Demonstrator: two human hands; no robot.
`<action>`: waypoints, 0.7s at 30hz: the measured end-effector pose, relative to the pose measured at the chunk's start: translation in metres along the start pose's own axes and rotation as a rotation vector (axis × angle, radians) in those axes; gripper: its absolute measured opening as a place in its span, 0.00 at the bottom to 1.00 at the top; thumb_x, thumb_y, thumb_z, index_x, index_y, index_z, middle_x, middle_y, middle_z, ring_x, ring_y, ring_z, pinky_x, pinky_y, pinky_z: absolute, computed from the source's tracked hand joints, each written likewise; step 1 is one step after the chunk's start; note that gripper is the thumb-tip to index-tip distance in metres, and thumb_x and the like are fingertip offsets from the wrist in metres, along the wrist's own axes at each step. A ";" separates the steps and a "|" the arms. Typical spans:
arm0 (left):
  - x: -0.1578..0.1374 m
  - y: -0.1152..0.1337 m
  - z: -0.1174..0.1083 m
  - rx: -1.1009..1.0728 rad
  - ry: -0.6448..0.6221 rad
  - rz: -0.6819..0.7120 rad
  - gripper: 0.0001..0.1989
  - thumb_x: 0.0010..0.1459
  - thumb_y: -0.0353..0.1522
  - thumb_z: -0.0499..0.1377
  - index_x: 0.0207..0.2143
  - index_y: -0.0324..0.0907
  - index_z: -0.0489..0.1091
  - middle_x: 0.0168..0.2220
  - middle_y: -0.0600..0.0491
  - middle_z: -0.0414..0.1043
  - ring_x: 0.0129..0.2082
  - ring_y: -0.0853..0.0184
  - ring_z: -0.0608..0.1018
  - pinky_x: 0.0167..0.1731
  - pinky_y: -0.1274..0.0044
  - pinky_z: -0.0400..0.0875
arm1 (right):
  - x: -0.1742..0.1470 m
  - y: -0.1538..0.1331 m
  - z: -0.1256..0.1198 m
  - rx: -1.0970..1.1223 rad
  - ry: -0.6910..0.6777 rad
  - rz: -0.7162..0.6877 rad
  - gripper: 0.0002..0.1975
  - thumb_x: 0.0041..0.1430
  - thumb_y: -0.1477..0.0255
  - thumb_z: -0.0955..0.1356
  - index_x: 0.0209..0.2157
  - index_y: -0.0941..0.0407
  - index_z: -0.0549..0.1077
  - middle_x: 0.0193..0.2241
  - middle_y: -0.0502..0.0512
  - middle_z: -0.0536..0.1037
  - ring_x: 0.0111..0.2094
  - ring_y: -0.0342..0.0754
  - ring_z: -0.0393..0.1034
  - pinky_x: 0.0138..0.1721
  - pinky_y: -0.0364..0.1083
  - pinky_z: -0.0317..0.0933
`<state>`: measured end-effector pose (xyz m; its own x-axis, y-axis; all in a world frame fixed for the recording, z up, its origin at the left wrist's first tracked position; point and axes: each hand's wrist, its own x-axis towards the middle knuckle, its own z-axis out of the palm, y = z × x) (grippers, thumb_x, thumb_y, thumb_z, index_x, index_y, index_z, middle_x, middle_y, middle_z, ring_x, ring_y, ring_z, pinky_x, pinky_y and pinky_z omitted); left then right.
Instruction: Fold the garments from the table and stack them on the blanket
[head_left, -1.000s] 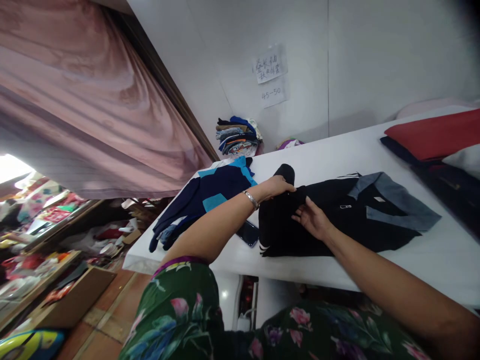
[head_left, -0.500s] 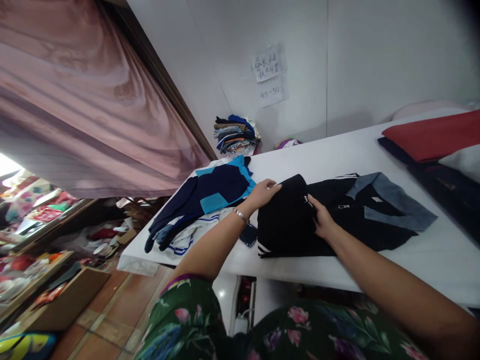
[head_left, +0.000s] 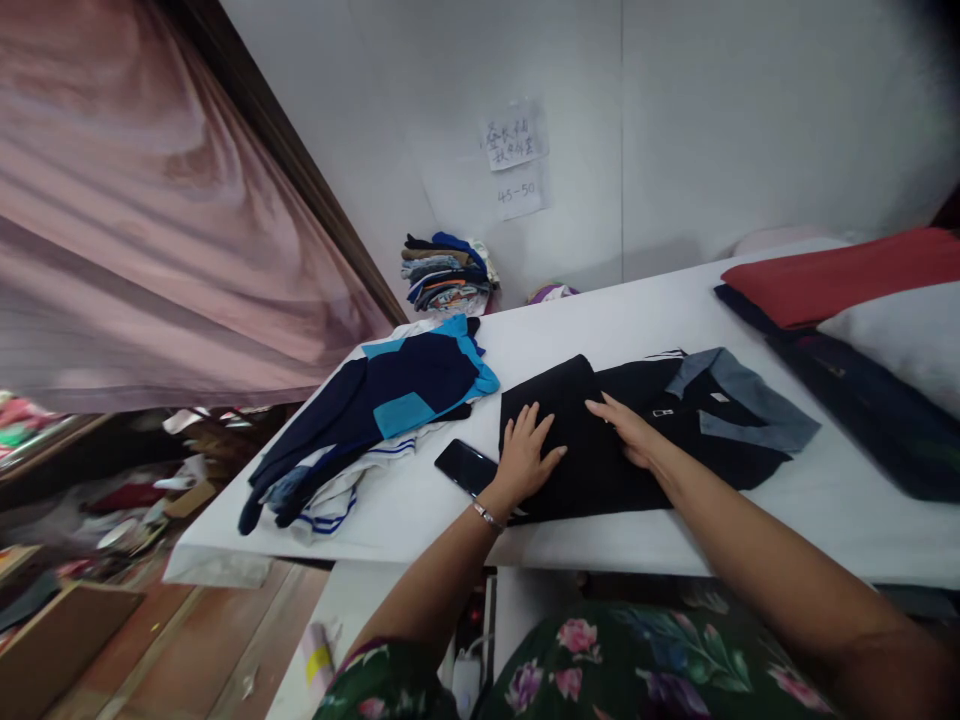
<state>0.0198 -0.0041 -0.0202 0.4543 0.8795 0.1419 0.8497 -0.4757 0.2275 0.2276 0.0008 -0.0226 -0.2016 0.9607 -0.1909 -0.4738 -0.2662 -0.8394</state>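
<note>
A white tabletop (head_left: 615, 325) is backed by a wall (head_left: 675, 130) and flanked by a pink curtain (head_left: 150, 220). On it, a black garment (head_left: 592, 472) is touched by the left hand (head_left: 523, 460), fingers spread, and the right hand (head_left: 628, 432), loosely opened. Leftward, a phone (head_left: 462, 463) and blue top (head_left: 409, 380) are laid.

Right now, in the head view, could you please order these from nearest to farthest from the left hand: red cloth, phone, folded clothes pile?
1. Phone: just left of the left hand.
2. Folded clothes pile: ahead, left, near the wall.
3. Red cloth: farther off, right.
</note>
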 end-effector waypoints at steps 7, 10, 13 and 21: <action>0.004 -0.001 0.003 -0.020 0.015 -0.011 0.28 0.63 0.41 0.55 0.63 0.43 0.59 0.69 0.44 0.45 0.69 0.57 0.48 0.64 0.58 0.47 | 0.008 0.012 -0.011 -0.030 0.090 -0.009 0.21 0.45 0.74 0.72 0.44 0.50 0.72 0.31 0.47 0.80 0.30 0.47 0.75 0.32 0.46 0.70; 0.005 -0.003 -0.003 -0.027 0.048 -0.043 0.27 0.63 0.41 0.55 0.63 0.44 0.59 0.69 0.44 0.46 0.69 0.57 0.49 0.64 0.58 0.47 | 0.009 0.010 -0.012 -0.006 0.095 -0.041 0.20 0.44 0.75 0.72 0.42 0.50 0.72 0.31 0.47 0.80 0.30 0.47 0.75 0.32 0.45 0.69; 0.006 -0.006 -0.007 -0.042 0.065 -0.052 0.27 0.63 0.41 0.54 0.63 0.43 0.59 0.69 0.44 0.47 0.69 0.57 0.49 0.65 0.58 0.47 | 0.007 -0.002 -0.016 0.001 0.095 -0.053 0.18 0.44 0.75 0.71 0.41 0.50 0.73 0.31 0.47 0.80 0.30 0.47 0.75 0.31 0.45 0.69; 0.017 0.002 -0.007 -0.132 0.045 -0.042 0.27 0.64 0.42 0.54 0.63 0.44 0.58 0.69 0.43 0.48 0.69 0.57 0.50 0.65 0.59 0.47 | -0.010 -0.045 -0.062 -0.010 0.162 -0.060 0.19 0.45 0.76 0.71 0.42 0.50 0.73 0.31 0.49 0.81 0.27 0.47 0.75 0.28 0.45 0.70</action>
<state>0.0276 0.0095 -0.0109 0.4039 0.8985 0.1721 0.8239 -0.4391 0.3584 0.3040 0.0075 -0.0148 -0.0319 0.9750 -0.2197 -0.4720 -0.2085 -0.8566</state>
